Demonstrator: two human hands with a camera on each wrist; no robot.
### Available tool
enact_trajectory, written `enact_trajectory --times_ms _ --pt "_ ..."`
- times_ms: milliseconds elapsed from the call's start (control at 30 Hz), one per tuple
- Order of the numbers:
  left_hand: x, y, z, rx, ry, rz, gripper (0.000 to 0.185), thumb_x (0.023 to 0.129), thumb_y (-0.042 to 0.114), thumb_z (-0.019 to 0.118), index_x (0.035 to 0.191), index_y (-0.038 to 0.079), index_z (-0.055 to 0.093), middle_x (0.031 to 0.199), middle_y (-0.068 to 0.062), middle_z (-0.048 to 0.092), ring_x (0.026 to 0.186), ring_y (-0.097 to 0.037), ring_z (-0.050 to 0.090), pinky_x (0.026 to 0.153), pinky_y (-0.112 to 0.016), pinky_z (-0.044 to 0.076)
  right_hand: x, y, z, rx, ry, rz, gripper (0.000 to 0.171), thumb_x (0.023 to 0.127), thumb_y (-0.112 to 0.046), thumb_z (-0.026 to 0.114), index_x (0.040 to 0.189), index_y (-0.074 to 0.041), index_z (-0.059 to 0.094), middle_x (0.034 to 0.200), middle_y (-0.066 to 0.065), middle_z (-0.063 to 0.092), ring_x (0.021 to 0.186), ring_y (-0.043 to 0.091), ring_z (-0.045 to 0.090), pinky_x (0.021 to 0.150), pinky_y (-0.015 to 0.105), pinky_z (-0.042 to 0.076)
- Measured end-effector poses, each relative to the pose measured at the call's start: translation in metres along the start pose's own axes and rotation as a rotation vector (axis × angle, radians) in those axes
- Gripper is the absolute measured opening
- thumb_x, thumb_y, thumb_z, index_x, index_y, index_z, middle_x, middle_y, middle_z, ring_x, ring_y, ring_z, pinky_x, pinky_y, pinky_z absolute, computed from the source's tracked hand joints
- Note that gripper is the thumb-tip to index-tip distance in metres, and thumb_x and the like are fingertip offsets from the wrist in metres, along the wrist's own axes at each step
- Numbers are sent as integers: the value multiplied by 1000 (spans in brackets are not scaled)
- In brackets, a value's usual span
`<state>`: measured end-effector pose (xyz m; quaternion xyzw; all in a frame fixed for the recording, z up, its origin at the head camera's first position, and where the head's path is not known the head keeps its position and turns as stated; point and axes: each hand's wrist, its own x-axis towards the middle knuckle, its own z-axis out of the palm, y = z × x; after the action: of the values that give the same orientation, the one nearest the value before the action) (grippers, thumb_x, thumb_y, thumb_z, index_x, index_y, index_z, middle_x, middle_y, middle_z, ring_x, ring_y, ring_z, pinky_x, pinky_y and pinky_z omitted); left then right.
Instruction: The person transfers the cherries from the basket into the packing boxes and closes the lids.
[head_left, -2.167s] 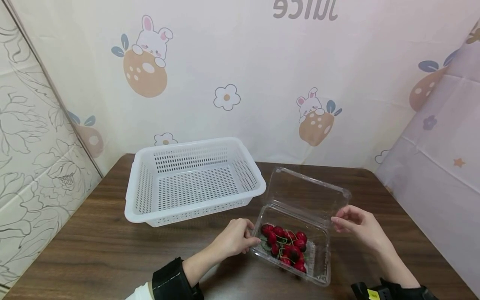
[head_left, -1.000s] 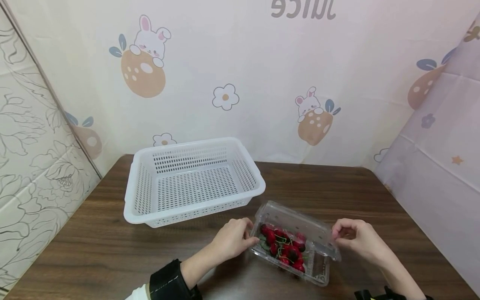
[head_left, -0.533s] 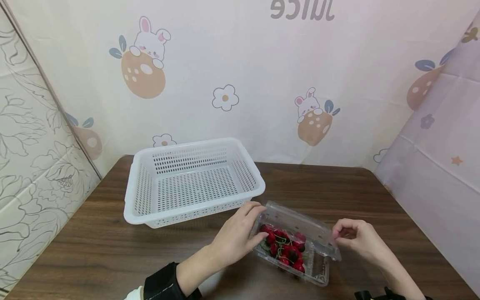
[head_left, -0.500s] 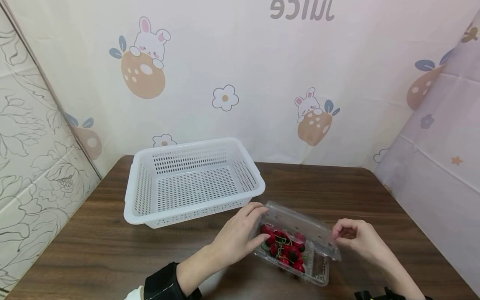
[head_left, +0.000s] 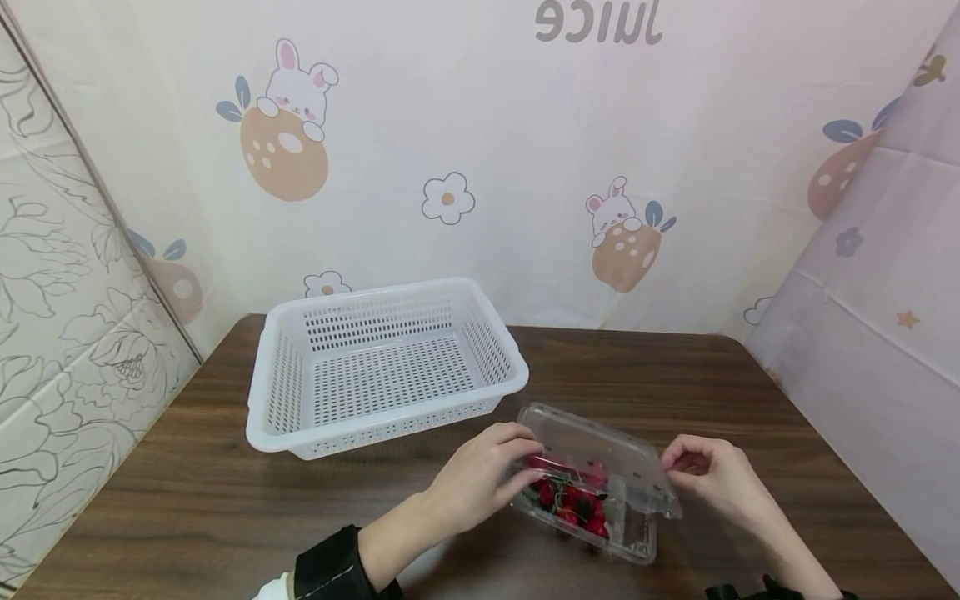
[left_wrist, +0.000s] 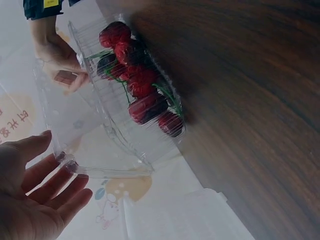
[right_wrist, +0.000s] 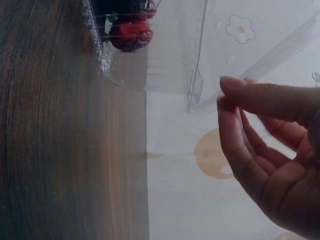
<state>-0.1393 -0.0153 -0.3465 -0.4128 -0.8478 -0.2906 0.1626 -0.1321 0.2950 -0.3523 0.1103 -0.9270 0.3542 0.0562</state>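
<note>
The clear cherry box [head_left: 592, 492] sits low centre on the counter [head_left: 187, 500]; my left hand [head_left: 480, 479] presses its lid with straight fingers, my right hand [head_left: 708, 479] pinches the lid's corner.

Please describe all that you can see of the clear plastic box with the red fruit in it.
The clear plastic box is a thin, see-through clamshell with a hinged lid. It lies on the brown wooden table, just in front of the white basket. The lid is lowered over the tray, which holds red cherries with green stems, gathered toward its left end. The left hand rests its fingers on the lid's left edge; the right hand pinches the lid's right corner.
</note>
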Motion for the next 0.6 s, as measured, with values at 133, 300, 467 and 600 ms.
enact_trajectory --times_ms 133,300,467,600 --pt "1 0 4 60 -19 18 25 81 23 64 100 7 64 101 1 56 96 -9 51 81 -16 40 0 -2 -1 -17 6 95 12 73 -4 69 81 -5 60 72 2 61 61 4 56 53 24 45" --pt "2 1 10 147 -34 49 24 80 22 65 98 6 64 101 -1 57 97 -10 52 82 -17 41 -3 -3 -2 52 24 179 17 85 -11 59 92 4 58 78 9 62 62 10 60 55 27 49" --pt "1 0 15 185 -44 73 23 80 20 66 98 6 62 105 -3 58 100 -11 53 86 -19 40 -10 -6 -2 117 -2 263 33 88 -24 55 101 7 54 84 11 62 66 14 61 57 27 50" --pt "1 1 16 189 -54 85 24 80 19 65 100 6 61 106 -3 57 100 -11 52 86 -19 40 -16 -10 -4 175 -67 318 42 89 -26 53 109 10 49 92 14 61 72 17 61 59 28 50"
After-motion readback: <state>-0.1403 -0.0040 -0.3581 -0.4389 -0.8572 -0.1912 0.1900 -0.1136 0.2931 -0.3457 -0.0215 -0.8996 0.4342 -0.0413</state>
